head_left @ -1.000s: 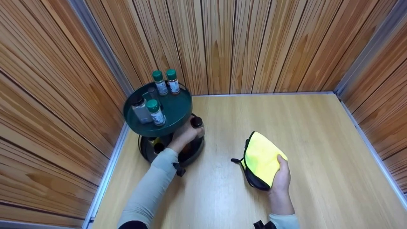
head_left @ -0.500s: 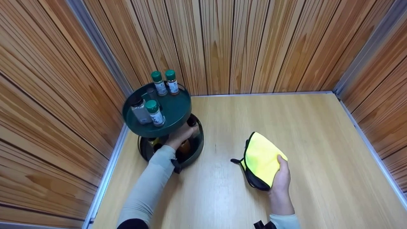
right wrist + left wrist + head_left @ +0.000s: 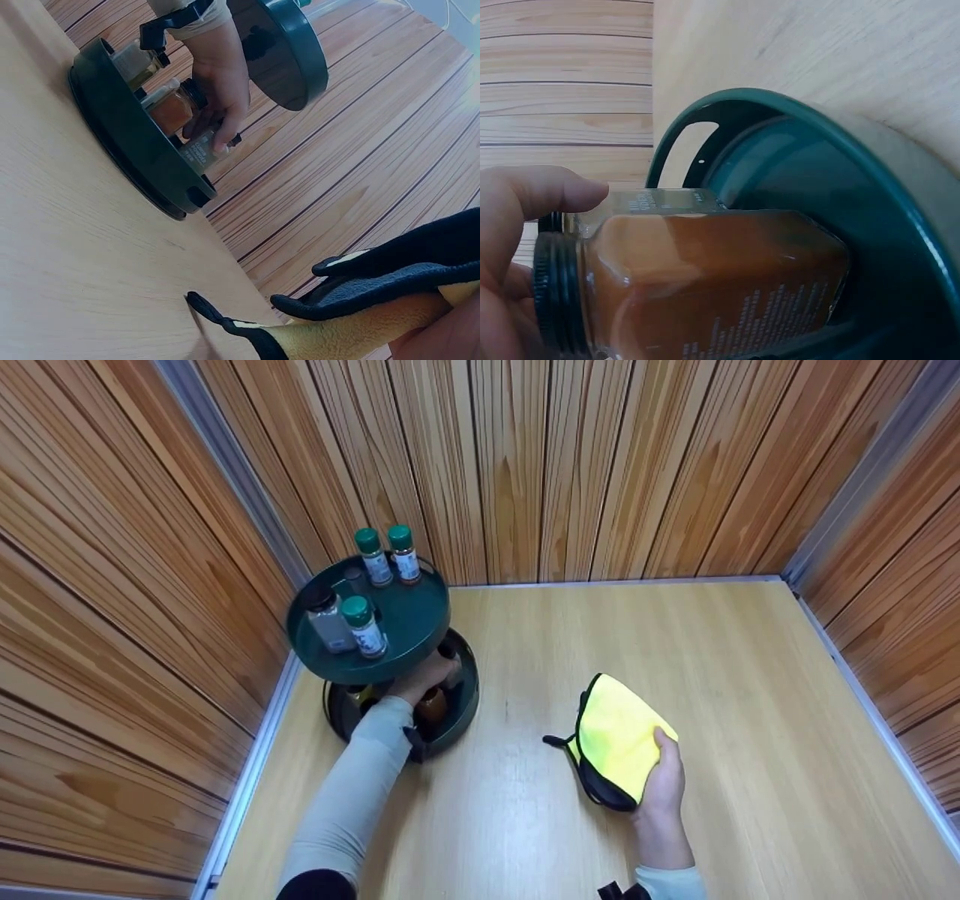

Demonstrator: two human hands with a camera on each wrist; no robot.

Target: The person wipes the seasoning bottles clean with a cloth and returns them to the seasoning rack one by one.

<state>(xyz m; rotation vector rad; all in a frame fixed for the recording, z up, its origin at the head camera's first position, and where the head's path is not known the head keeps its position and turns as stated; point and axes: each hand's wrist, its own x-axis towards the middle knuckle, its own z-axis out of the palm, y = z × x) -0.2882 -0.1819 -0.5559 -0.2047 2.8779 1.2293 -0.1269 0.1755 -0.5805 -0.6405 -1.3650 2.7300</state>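
My left hand (image 3: 420, 679) reaches between the two round dark green trays of a tiered rack. It grips a clear jar (image 3: 201, 152) with a dark lid, which stands in the lower tray (image 3: 459, 726). Right beside that jar is another one (image 3: 712, 277), full of orange-brown powder, under a black ribbed lid. The upper tray partly hides my left hand from the head view. Over on the right, my right hand (image 3: 664, 787) holds a folded yellow cloth (image 3: 619, 735) with black edging and a small black loop, thumb on top.
The upper tray (image 3: 412, 611) bears several bottles, among them green-capped shakers (image 3: 364, 628) and a dark-capped jar (image 3: 330, 622). Another jar (image 3: 136, 64) is in the lower tray. Wood-panelled walls (image 3: 517, 472) enclose the wooden tabletop (image 3: 540, 645).
The left hand has moved left and inward with the clear jar, from the lower tray's right rim into the tray. The right hand and cloth have stayed almost still.
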